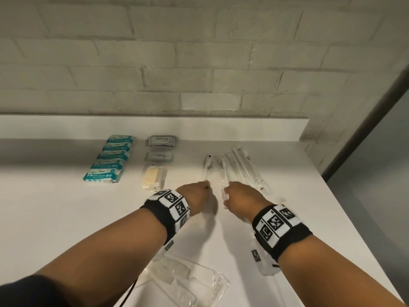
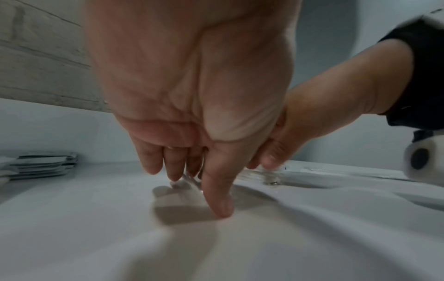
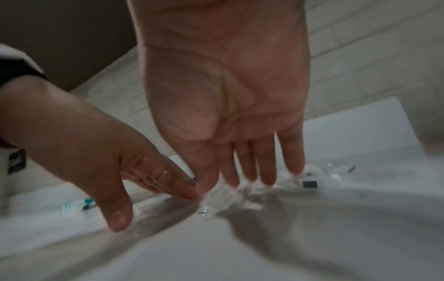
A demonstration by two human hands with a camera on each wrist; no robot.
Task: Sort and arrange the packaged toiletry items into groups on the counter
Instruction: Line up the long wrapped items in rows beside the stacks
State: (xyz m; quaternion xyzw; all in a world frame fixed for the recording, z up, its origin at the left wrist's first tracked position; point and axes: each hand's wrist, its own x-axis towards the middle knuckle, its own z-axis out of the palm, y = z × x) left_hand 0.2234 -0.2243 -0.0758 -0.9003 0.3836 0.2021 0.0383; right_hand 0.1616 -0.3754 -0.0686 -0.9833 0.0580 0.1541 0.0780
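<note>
Several clear-wrapped toothbrushes lie side by side at the middle right of the white counter [image 1: 66, 213]. My left hand [image 1: 199, 191] reaches to the near end of the leftmost wrapped toothbrush [image 1: 208, 168]; in the left wrist view its straight fingers [image 2: 175, 171] rest on the clear wrapper [image 2: 187, 183] and the thumb touches the counter. My right hand [image 1: 239, 196] is close beside it, over the neighbouring wrapped toothbrush [image 1: 224, 173]. Its straight fingers [image 3: 266, 171] touch the crinkled wrappers [image 3: 221, 197]. Neither hand grips anything.
A row of teal packets [image 1: 110, 158] lies at the back left, with grey sachets [image 1: 160, 141] and a yellow item in a clear packet [image 1: 152, 176] beside it. Wrapped combs [image 1: 188, 278] lie at the front, under my forearms. The counter's right edge [image 1: 345, 207] is close.
</note>
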